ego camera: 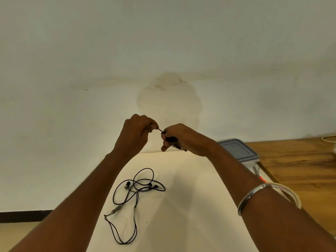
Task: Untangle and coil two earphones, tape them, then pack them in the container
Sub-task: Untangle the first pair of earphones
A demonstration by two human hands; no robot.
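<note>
Both hands are raised above the table. My right hand (pixel 177 137) grips a small dark bundle of coiled earphone cable (pixel 171 140). My left hand (pixel 140 130) pinches the loose end of that same cable, and a short taut stretch runs between the two hands. A second black earphone (pixel 134 195) lies loose and tangled on the white sheet (pixel 181 206) below, its earbuds near the top of the tangle. The container (pixel 240 151), with a grey lid, stands to the right behind my right forearm. A roll of clear tape (pixel 289 193) lies by my right wrist, partly hidden.
The white sheet covers part of a wooden table (pixel 300 160) that continues to the right. A pale wall with a stain fills the background. A white object (pixel 329 138) sits at the far right edge. My right wrist wears a metal bangle.
</note>
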